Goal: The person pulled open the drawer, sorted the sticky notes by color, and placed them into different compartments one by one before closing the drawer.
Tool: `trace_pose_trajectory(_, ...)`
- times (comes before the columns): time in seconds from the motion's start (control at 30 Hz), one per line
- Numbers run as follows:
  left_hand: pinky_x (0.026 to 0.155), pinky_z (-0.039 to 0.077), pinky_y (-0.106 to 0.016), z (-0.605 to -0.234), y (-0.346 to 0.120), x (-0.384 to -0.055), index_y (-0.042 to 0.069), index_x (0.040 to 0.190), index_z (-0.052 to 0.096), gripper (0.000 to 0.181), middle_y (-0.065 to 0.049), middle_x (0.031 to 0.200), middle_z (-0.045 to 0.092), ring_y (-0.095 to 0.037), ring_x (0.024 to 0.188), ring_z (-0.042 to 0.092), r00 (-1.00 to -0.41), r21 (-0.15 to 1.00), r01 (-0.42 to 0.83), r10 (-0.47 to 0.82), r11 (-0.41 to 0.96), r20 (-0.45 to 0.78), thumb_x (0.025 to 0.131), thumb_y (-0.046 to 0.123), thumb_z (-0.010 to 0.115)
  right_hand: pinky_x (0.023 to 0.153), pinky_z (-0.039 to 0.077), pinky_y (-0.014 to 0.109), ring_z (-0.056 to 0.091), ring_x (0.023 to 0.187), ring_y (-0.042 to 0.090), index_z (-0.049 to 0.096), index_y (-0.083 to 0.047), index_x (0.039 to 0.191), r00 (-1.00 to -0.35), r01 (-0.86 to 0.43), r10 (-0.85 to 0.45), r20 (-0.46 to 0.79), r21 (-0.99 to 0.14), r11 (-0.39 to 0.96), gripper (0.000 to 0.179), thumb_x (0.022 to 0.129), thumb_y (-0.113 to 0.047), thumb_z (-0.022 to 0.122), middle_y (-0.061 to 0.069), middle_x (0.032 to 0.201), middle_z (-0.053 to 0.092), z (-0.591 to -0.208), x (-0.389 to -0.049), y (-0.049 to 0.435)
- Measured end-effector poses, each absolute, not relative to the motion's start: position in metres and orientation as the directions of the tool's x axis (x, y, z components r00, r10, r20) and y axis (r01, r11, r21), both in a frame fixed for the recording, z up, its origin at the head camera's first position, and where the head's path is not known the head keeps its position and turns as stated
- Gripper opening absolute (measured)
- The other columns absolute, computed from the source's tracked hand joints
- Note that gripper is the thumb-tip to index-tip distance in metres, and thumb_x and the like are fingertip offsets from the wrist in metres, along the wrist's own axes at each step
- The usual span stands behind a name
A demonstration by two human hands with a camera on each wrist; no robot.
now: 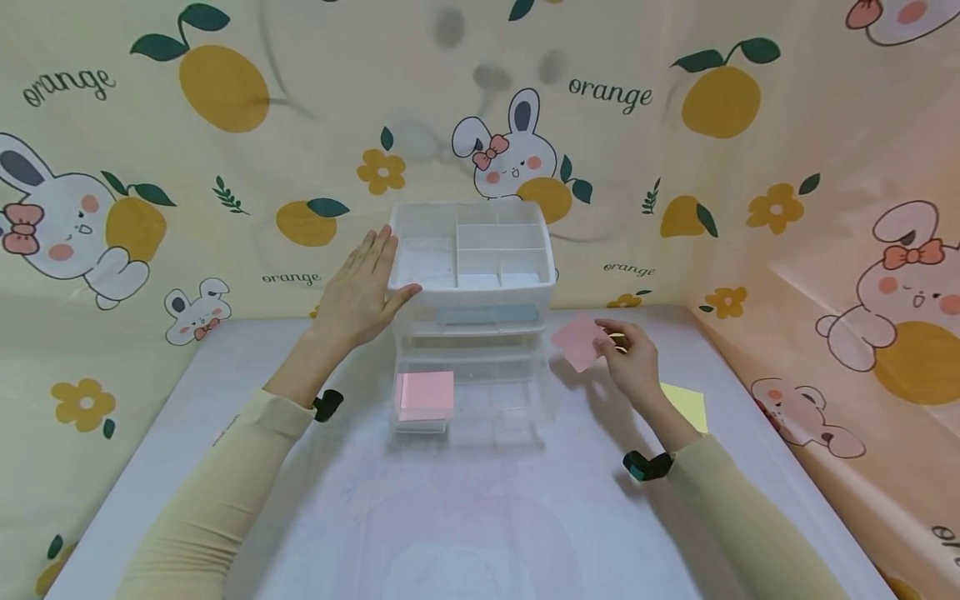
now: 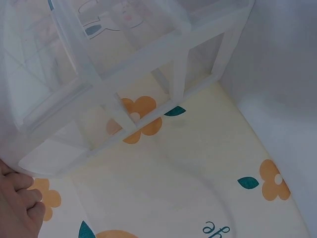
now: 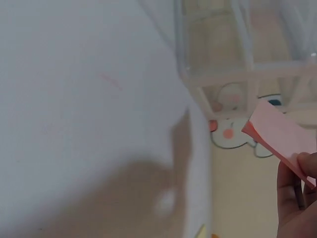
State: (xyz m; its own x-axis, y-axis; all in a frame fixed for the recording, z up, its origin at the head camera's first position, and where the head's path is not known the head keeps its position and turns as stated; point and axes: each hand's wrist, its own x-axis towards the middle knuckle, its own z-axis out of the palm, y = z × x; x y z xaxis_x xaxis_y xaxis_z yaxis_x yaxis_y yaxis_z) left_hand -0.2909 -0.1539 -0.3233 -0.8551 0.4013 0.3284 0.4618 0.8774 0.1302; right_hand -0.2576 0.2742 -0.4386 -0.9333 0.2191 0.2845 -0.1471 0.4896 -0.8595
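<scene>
A white plastic desk organizer [image 1: 472,294] with a divided top tray stands at the middle of the table. Its clear lower drawer [image 1: 491,396] is pulled out, with a pink sticky note pad [image 1: 426,396] at its front left. My left hand [image 1: 358,287] rests against the organizer's left side, fingers straight and thumb at the front rim. To the right of the organizer, my right hand [image 1: 632,358] pinches a second pink sticky note pad [image 3: 282,131] between thumb and fingers, above the table. The right wrist view shows the pad's thin stacked edge.
A yellow sheet or pad [image 1: 686,407] lies on the white table [image 1: 315,517], partly hidden by my right forearm. Behind the organizer and along the right side hangs a cream cloth [image 1: 450,50] printed with rabbits and oranges.
</scene>
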Motion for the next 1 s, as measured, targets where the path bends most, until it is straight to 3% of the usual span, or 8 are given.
trace_pose_trajectory(0.37,0.13,0.009,-0.045,-0.325,-0.154,-0.291,-0.003,0.164,0.011,0.091,-0.017,0.174,0.006,-0.033,0.161,0.003,-0.849,0.121,0.465,0.404,0.877,0.341,0.106,0.058,0.046,0.086,0.051,0.008,0.062,0.102,0.006,0.069,-0.002,0.132,-0.917,-0.203,0.233,0.323,-0.882,0.425,0.032,0.101,-0.006,0.068,0.015,0.123,0.061,-0.415,-0.239,0.27)
trace_pose_trajectory(0.57,0.13,0.009,-0.045,-0.325,-0.154,-0.291,-0.003,0.165,0.012,0.091,-0.016,0.174,0.006,-0.033,0.161,0.003,-0.846,0.127,0.469,0.404,0.874,0.348,0.106,0.058,0.046,0.083,0.053,0.009,0.063,0.103,0.008,0.068,-0.001,0.132,-0.9,-0.271,0.234,0.367,-0.893,0.359,0.032,0.1,-0.002,0.067,0.013,0.127,0.061,-0.401,-0.228,0.266)
trace_pose_trajectory(1.0,0.13,0.009,-0.044,-0.325,-0.154,-0.292,-0.004,0.164,0.013,0.091,-0.017,0.174,0.007,-0.033,0.161,0.004,-0.845,0.129,0.47,0.403,0.873,0.351,0.106,0.058,0.047,0.084,0.055,0.012,0.064,0.101,0.011,0.068,0.007,0.125,-0.839,-0.446,0.207,0.504,-0.854,0.268,0.03,0.095,0.009,0.069,0.004,0.115,0.059,-0.377,-0.208,0.243)
